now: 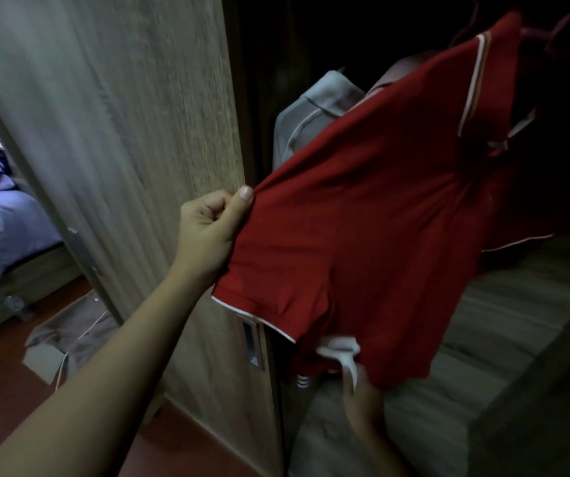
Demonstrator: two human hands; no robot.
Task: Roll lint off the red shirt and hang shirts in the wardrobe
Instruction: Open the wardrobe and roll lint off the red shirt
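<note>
Your left hand (208, 225) pinches the side seam of the red short-sleeved polo shirt with white piping (362, 218). Thumb (244, 197) sits on top of the fabric, the other fingers curl tight beneath it, and the cloth is pulled taut toward you. The shirt is in the open wardrobe, its collar end up at top right by a red plastic hanger (565, 25) and its hem end down low, so it runs diagonally across the opening.

Your right hand (362, 404) is under the lower edge of the shirt, touching it. A small white object (342, 351) sits right at those fingers. It's blurred and partly covered by cloth, so I can't tell the grip or what the object is.

A grey shirt with white piping (311, 115) hangs just behind the red one. The light wood-grain wardrobe door (122, 115) stands open beside your left hand. A brown garment (70, 332) lies on the floor at left, near a bed with blue sheets (5, 228).
</note>
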